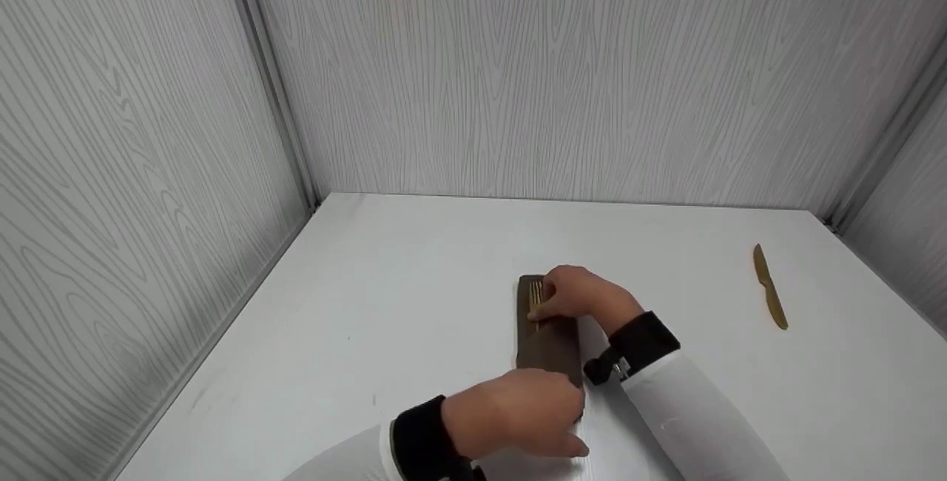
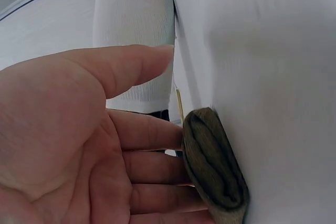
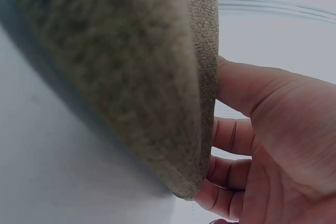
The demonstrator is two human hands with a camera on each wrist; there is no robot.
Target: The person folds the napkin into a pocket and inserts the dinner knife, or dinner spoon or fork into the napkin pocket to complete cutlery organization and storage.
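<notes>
— Where does the brown fabric pouch [image 1: 548, 337] lie?

— Flat on the white table [image 1: 414, 296], lengthways away from the person, about mid-table and a little toward the near edge. A golden fork [image 1: 536, 302] lies on its far end, tines pointing away.

— And the hands?

— The right hand [image 1: 581, 296] rests on the pouch's far end, fingers curled over the fork there. The left hand [image 1: 518, 411] is at the near end; the wrist view shows its fingers [image 2: 152, 132] straight and relaxed, tips touching the folded edge of the pouch, not gripping.

— What else is about?

— A golden knife [image 1: 769, 286] lies well apart, toward the right wall. Bare tabletop stretches left of the pouch and beyond it to the grey wood-grain walls [image 1: 592, 74].
</notes>
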